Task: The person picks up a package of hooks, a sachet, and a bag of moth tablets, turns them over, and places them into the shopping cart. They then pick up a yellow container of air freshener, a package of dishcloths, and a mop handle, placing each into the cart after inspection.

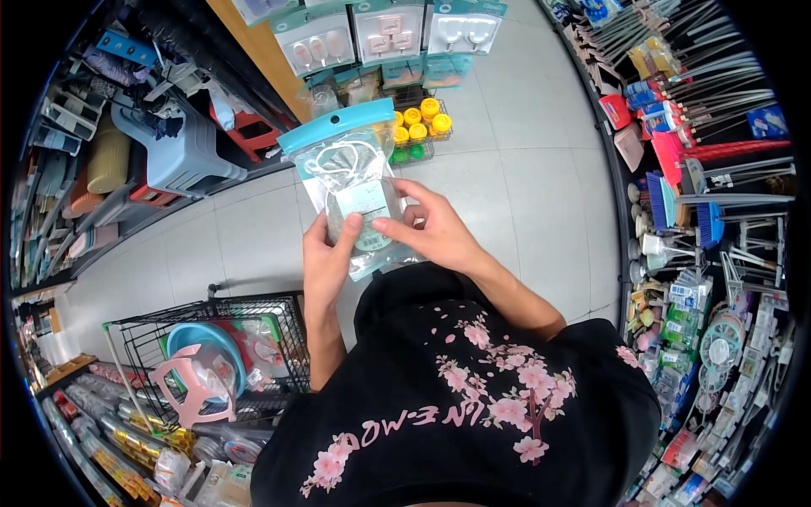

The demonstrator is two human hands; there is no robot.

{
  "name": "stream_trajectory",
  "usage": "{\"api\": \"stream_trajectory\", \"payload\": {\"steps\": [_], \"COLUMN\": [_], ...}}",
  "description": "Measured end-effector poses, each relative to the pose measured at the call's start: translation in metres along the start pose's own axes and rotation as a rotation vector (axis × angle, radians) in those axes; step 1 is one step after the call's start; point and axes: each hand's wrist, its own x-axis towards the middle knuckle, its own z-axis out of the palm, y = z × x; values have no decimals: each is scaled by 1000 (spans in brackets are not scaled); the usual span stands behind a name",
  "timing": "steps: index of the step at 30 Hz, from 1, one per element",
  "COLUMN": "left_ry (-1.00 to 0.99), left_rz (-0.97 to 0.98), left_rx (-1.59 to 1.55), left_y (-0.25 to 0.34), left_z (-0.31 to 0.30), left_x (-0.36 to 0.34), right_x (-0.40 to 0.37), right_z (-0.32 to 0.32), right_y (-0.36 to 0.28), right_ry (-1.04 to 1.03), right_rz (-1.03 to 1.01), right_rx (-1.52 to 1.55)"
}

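Note:
A clear plastic package (342,160) with a teal top strip is held up in front of my chest. Through its film a white looped cord and a pale printed label show; I cannot make out the product itself. My left hand (331,249) grips its lower left side, thumb pressed on the front. On the lower right, my right hand (431,224) pinches it, with the thumb on the label. Just beyond the package, similar teal-topped packs (390,34) hang on a display.
At lower left stands a black wire basket (279,338) holding a blue basin (179,336) and a pink plastic stool (182,376). Yellow-capped containers (417,121) sit in a rack ahead. Shelves of stools (182,152) line the left; brushes (710,224) and brooms line the right.

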Motion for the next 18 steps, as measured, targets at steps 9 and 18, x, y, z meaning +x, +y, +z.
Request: {"api": "stream_trajectory", "payload": {"steps": [9, 18], "left_ry": [-11, 157], "left_rz": [-39, -17], "left_rx": [-64, -122], "left_y": [-12, -16], "left_z": [6, 39], "left_x": [-3, -5], "right_x": [-6, 13], "right_z": [-6, -43], "right_y": [-1, 10], "right_ry": [14, -100], "right_rz": [115, 26], "right_rx": [31, 94]}}
